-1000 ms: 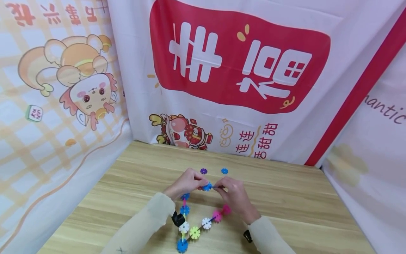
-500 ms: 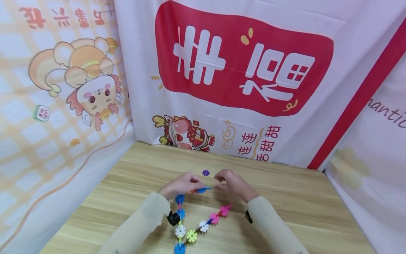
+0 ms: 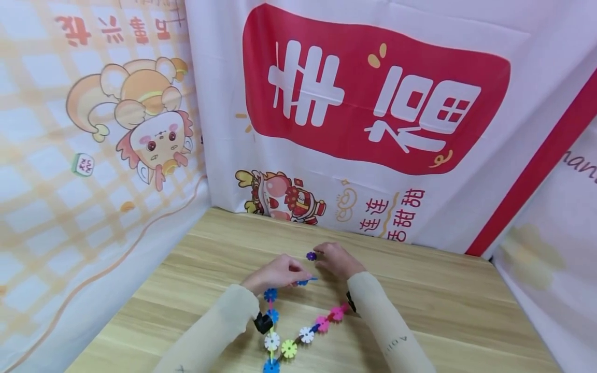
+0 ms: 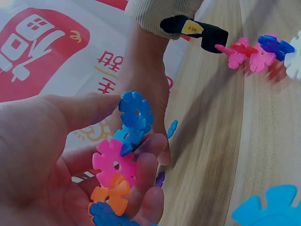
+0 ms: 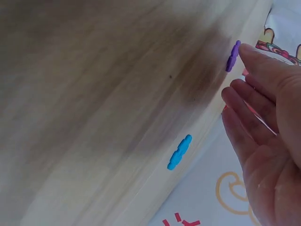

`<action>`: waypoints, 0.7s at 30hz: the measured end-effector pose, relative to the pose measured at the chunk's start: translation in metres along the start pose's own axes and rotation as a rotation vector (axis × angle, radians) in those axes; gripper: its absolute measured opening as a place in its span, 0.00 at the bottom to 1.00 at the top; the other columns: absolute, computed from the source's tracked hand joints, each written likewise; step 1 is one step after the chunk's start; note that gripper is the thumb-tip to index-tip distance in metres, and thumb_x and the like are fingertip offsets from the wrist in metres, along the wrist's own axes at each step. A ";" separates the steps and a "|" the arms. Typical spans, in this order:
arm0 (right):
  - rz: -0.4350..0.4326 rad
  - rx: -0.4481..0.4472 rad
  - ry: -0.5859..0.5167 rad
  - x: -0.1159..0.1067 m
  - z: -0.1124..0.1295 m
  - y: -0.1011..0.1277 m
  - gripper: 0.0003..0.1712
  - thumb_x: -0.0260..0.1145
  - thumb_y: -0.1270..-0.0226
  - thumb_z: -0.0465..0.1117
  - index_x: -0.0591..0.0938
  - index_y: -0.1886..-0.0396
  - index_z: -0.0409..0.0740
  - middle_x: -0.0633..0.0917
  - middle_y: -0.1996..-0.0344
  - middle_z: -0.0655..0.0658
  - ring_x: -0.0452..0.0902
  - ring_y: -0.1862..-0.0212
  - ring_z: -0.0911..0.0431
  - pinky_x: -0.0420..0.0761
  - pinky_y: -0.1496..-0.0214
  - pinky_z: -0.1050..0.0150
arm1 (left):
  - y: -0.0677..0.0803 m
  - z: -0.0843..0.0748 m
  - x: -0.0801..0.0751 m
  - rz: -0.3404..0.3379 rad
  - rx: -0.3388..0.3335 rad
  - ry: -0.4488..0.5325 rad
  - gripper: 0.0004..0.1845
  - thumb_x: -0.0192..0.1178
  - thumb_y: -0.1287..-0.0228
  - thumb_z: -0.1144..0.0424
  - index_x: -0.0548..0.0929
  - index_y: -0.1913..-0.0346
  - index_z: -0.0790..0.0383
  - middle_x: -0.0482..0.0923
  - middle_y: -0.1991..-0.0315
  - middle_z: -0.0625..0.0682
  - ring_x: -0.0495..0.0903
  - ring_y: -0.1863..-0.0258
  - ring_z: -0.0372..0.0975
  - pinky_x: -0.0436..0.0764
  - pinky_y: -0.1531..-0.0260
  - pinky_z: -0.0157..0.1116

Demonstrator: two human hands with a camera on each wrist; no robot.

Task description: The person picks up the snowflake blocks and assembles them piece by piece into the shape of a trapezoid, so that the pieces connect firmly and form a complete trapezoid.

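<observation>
My left hand holds the end of a chain of interlocking plastic snowflake discs between thumb and fingers. In the left wrist view, light-blue discs lead that end, followed by a pink disc, an orange disc and a darker blue disc. My right hand, fingers loosely bent and holding nothing, reaches over the far part of the table. Its fingertips are right at a loose purple snowflake disc. A loose blue snowflake disc lies nearby, hidden behind the hand in the head view.
The chain continues toward me across the wooden table, through a white disc and a yellow disc, ending at pink discs on the right. Printed cloth hangs behind the table and along both sides.
My right hand has let go of the chain's blue end and moved away to the loose purple disc. My left hand keeps its hold. The head view has turned slightly left.
</observation>
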State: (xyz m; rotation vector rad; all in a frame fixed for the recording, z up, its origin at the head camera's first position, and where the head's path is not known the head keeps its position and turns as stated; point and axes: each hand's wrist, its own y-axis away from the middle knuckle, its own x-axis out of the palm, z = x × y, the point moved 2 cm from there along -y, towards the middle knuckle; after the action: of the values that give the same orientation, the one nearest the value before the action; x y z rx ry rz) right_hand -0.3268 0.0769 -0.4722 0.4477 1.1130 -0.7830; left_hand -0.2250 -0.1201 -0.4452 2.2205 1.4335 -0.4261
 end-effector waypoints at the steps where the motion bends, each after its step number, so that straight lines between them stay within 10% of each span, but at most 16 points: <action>1: 0.007 -0.007 0.014 0.001 -0.001 -0.002 0.24 0.74 0.30 0.37 0.83 0.36 0.37 0.88 0.41 0.38 0.85 0.37 0.45 0.82 0.30 0.50 | 0.000 -0.001 0.000 0.000 0.000 -0.001 0.20 0.67 0.28 0.42 0.91 0.55 0.57 0.86 0.62 0.49 0.82 0.61 0.42 0.83 0.55 0.43; 13: 0.001 -0.134 0.066 0.005 0.001 -0.007 0.12 0.74 0.31 0.33 0.90 0.48 0.40 0.93 0.52 0.42 0.90 0.49 0.50 0.89 0.43 0.57 | -0.001 -0.002 0.004 0.005 0.018 -0.019 0.20 0.66 0.28 0.42 0.91 0.56 0.56 0.85 0.65 0.50 0.79 0.65 0.39 0.78 0.63 0.35; 21: 0.056 0.012 -0.037 0.000 -0.003 0.005 0.13 0.78 0.38 0.31 0.92 0.54 0.43 0.93 0.58 0.45 0.89 0.55 0.55 0.89 0.43 0.56 | -0.001 -0.006 0.005 0.019 0.006 -0.024 0.16 0.66 0.27 0.44 0.92 0.54 0.51 0.87 0.63 0.49 0.82 0.60 0.44 0.79 0.59 0.38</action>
State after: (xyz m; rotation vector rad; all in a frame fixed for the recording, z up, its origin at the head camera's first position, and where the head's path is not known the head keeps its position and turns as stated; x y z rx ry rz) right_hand -0.3252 0.0818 -0.4741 0.4711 1.0577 -0.7465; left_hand -0.2235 -0.1131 -0.4429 2.2247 1.3998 -0.4501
